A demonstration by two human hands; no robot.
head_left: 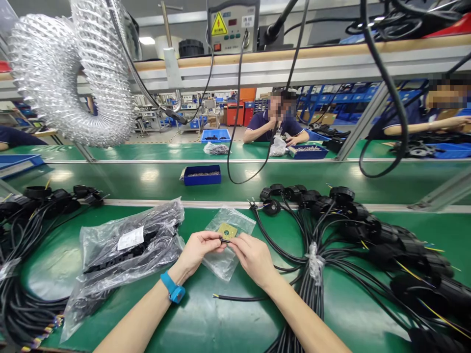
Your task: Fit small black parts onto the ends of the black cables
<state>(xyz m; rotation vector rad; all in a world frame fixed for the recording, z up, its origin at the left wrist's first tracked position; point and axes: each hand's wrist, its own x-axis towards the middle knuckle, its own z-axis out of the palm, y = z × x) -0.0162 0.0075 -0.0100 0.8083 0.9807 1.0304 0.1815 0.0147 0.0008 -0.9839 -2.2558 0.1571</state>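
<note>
Clear bag [222, 267]: it is lying on the green table [195, 321] straight in front of you, partly behind your hands;
Black piece [225, 240]: you are holding this small thing between both hands, over the middle of the clear bag; its exact shape is too small to tell;
Left hand [203, 248]: you are pinching the piece between thumb and fingertips, at the left edge of the clear bag; a blue wristband [172, 288] is circling your wrist;
Right hand [253, 256]: you are pinching the same piece from the other side, thumb and fingertips close together, at the right edge of the clear bag;
Yellow square [228, 229]: it is showing at the middle of the clear bag, just beyond your fingertips; I cannot tell whether it is lying inside or on top;
Large bag [147, 272]: it is lying left of the clear bag, holding black parts;
Cables [309, 299]: they are running in a tied bundle, right of the clear bag;
Blue bin [203, 179]: it is sitting beyond the clear bag, holding small parts;
Co-worker [260, 131]: this person is sitting far beyond the clear bag, raising one hand.
</note>
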